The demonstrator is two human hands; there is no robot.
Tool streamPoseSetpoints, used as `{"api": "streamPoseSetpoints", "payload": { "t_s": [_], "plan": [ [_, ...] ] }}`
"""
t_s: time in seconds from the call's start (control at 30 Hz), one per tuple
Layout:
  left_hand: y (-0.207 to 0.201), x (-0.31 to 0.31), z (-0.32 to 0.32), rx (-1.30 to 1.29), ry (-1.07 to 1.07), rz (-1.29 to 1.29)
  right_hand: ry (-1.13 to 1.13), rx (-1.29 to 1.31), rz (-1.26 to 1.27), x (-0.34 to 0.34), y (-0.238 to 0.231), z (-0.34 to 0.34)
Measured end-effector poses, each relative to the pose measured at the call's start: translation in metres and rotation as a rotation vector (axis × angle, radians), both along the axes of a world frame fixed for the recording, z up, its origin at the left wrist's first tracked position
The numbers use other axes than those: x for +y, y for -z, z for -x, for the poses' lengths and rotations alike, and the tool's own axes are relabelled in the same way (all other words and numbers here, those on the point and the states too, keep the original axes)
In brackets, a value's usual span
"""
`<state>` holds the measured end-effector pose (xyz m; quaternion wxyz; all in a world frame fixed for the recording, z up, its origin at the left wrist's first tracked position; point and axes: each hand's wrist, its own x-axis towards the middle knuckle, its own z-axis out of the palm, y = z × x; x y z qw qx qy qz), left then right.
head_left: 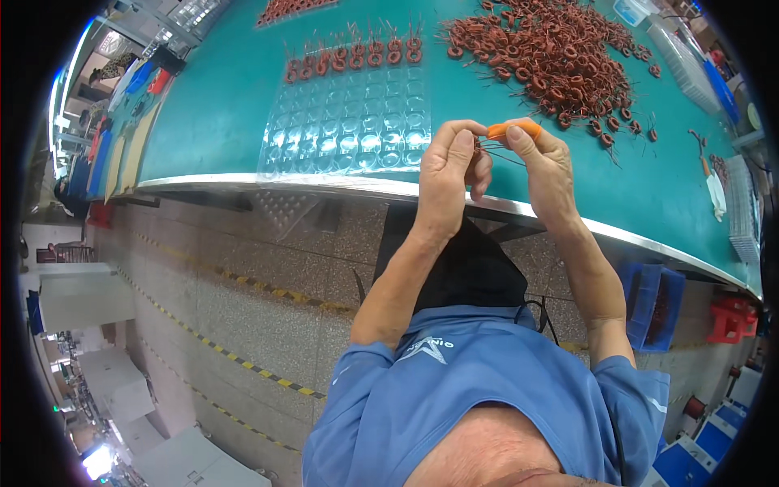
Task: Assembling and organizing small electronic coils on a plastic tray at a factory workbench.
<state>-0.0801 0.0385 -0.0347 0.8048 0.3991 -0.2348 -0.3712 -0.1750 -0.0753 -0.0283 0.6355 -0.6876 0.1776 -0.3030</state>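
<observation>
Above the front edge of the green table, my two hands meet at a small reddish-brown toroidal coil [477,146] with thin wire leads. My left hand [445,166] pinches it between thumb and fingers, which partly hide it. The coil's leads stick out toward my right hand [552,166], whose thumb presses against an orange cover [519,128] that looks like a finger cot on the index finger. What that pinch holds is hidden. Left of my hands lies a clear plastic blister tray [345,122], its far rows filled with coils [353,58], leads upward.
A big heap of loose coils [552,53] covers the far right of the green table [211,97]. More coils [292,8] sit at the far left. Clear trays [686,69] are at the right edge. Below stand a blue bin [656,304] and a red stool [733,319].
</observation>
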Motion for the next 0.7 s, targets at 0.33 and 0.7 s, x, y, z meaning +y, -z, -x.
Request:
{"api": "streamPoseSetpoints", "payload": {
  "t_s": [0.33,0.7],
  "plan": [
    [0.01,0.014,-0.014,-0.261,0.092,-0.025,-0.04,0.092,0.048,0.01,0.014,0.023],
    [-0.004,0.019,-0.009,-0.711,-0.047,-0.204,0.188,-0.075,0.667,0.028,0.002,0.021]
  ]
}}
